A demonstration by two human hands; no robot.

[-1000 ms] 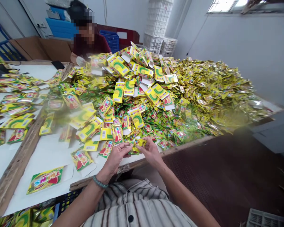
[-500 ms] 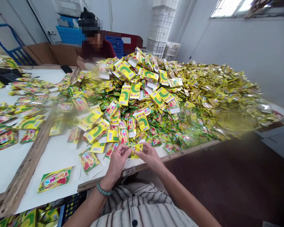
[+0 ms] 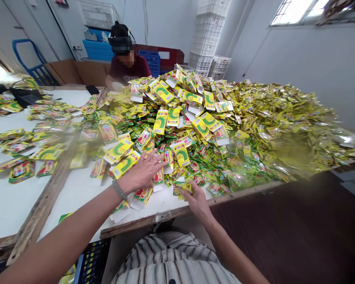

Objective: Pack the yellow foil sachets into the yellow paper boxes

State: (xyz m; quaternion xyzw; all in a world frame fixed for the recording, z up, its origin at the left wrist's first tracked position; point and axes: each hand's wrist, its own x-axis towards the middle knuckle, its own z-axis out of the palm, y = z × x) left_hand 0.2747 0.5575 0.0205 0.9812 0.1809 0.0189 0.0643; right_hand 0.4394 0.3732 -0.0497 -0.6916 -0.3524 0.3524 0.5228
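Observation:
My left hand (image 3: 144,170) reaches over the small yellow cardboard boxes (image 3: 126,164) at the near left side of the pile, its fingers spread and nothing seen in it. Whether its fingertips touch a box I cannot tell. By the table's front edge, my right hand (image 3: 198,200) pinches a small yellow candy sachet (image 3: 183,189) between thumb and fingers. Green and yellow sachets (image 3: 207,167) lie heaped just beyond it. A few boxes with open white flaps rest under and beside my left forearm.
A large heap of golden sachets (image 3: 272,114) covers the table's right side. Rows of flat boxes (image 3: 22,170) lie to the left, past a wooden strip (image 3: 51,185). Across the table sits another person (image 3: 127,67). White crates (image 3: 208,35) are stacked by the wall.
My left hand has let go of the sachet and moved forward and left over the boxes, opening. My right hand keeps the sachet and has shifted slightly right. The view has turned a little.

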